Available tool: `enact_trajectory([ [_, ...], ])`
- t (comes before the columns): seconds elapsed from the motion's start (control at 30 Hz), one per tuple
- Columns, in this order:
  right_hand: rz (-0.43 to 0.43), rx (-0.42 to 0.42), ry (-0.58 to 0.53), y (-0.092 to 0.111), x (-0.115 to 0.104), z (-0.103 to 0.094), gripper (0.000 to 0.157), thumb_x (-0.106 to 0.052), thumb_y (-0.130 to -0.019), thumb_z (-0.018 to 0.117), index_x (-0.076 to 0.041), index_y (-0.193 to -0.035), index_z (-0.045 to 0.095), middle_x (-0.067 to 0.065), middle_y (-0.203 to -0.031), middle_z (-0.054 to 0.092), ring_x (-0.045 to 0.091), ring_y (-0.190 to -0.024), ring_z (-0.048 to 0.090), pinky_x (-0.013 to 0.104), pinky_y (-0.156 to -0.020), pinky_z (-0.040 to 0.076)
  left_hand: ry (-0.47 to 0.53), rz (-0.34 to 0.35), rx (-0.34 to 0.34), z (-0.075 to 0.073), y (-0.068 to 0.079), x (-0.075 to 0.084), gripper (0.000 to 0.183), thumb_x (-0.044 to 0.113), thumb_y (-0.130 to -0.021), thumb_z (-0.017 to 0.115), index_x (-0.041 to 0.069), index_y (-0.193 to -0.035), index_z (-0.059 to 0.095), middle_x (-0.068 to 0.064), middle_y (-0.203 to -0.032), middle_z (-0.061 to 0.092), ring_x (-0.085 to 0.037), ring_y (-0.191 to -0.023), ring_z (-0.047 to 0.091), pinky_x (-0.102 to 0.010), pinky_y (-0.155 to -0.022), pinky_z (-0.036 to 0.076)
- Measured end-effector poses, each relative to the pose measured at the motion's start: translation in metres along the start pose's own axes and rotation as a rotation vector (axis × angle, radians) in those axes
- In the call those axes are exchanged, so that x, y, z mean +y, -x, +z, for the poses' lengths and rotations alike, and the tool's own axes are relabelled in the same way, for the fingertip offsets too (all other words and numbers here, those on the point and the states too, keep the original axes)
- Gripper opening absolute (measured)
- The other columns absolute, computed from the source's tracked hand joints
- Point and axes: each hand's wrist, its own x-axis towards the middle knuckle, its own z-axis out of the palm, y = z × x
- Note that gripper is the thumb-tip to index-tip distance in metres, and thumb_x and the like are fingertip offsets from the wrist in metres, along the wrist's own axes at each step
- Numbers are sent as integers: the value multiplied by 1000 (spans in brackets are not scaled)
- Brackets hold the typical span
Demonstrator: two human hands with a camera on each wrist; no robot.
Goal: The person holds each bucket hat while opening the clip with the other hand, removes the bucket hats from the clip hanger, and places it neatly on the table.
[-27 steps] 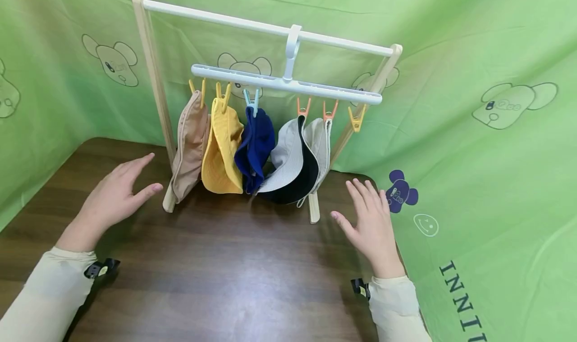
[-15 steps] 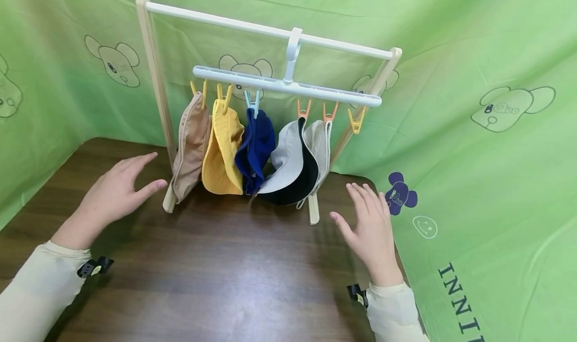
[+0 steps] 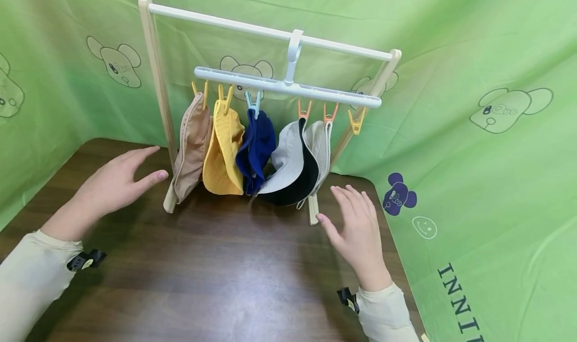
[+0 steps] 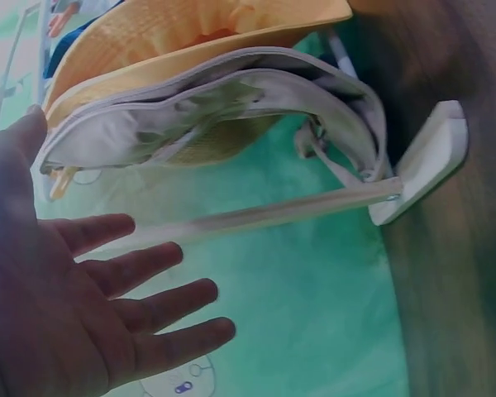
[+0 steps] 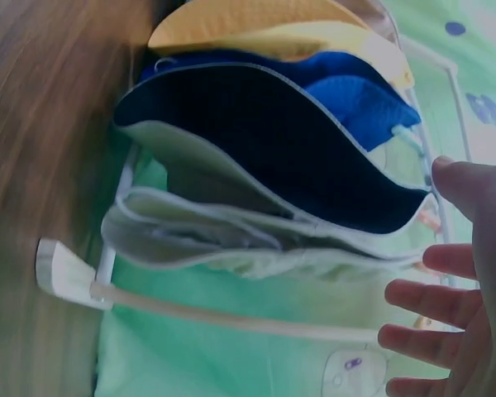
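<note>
My left hand hovers left of the rack with fingers straight and thumb apart, holding nothing. Closest to it hangs a beige-pink bucket hat. My right hand, also with extended fingers and nothing in it, is beside the rack's right foot. Clothespins hold the hats under a pale blue clip hanger: after the beige-pink one come a yellow hat, a navy blue hat, a grey hat with black lining and an off-white hat. A yellow clothespin at the right end grips nothing.
The hanger hooks over the white top bar of a wooden-legged rack standing on a dark brown table. Green cloth printed with cartoon bears encloses the table's back and sides.
My right hand has shifted left, closer to the rack's right foot. My left hand has edged slightly right and up. The hats hang as before.
</note>
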Motion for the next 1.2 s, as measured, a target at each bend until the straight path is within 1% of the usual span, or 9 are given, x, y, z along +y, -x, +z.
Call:
enact_trajectory([
  [0.2,-18,-14,-27,-6,-15,3,65,-55,-100,56,-4,-141,59,17,-133,65,38,-131,55,54,-119,30,4,5,-13,-10,-8,8,84,63,-101,50,5,-158,34,-26,-159,38,-48,-146,33,-66,-115,27],
  [0.33,-41,-12,-45,-9,-26,7,62,-53,-101,57,-5,-140,60,18,-131,66,38,-128,57,53,-116,35,18,15,-6,-15,-13,14,83,63,-101,49,3,-157,37,-26,-158,40,-49,-145,35,-66,-114,27],
  [0.47,-65,-10,-66,-13,-36,11,59,-51,-101,58,-6,-138,62,17,-128,67,35,-123,60,51,-111,40,46,20,24,-21,-19,21,81,63,-102,49,3,-156,39,-26,-156,43,-49,-142,39,-66,-113,30],
  [0.6,-84,-7,-93,-17,-45,14,56,-48,-100,60,-6,-137,62,15,-125,68,34,-119,61,50,-107,44,103,6,63,-25,-25,29,79,62,-102,48,7,-157,39,-24,-154,47,-47,-137,46,-67,-108,35],
  [0.67,-83,-13,-102,-19,-49,15,56,-47,-100,61,-6,-137,62,15,-124,68,33,-120,62,49,-107,44,131,3,75,-25,-28,33,78,62,-102,47,9,-158,38,-23,-153,48,-47,-134,50,-67,-105,37],
  [0.77,-84,-27,-103,-22,-54,17,55,-47,-100,61,-6,-136,63,15,-124,69,33,-120,62,49,-108,44,155,1,80,-26,-33,40,80,64,-102,47,10,-160,35,-24,-153,48,-47,-133,51,-68,-103,39],
  [0.93,-91,-44,-110,-28,-63,21,54,-46,-99,63,-7,-136,63,14,-123,69,32,-120,62,49,-107,45,169,0,93,-31,-42,52,84,66,-100,48,9,-161,32,-27,-150,50,-47,-134,51,-69,-105,38],
  [1.07,-85,-57,-117,-32,-69,25,54,-46,-99,65,-8,-137,62,12,-122,69,30,-120,62,47,-108,45,207,-14,101,-37,-48,59,85,66,-99,49,11,-161,31,-22,-154,47,-45,-136,51,-68,-106,39],
  [1.2,-88,-62,-135,-37,-76,28,54,-45,-98,67,-9,-138,62,9,-121,69,28,-119,63,46,-105,46,241,-17,86,-42,-54,65,84,66,-99,50,14,-162,29,-16,-160,41,-44,-138,49,-67,-106,40],
])
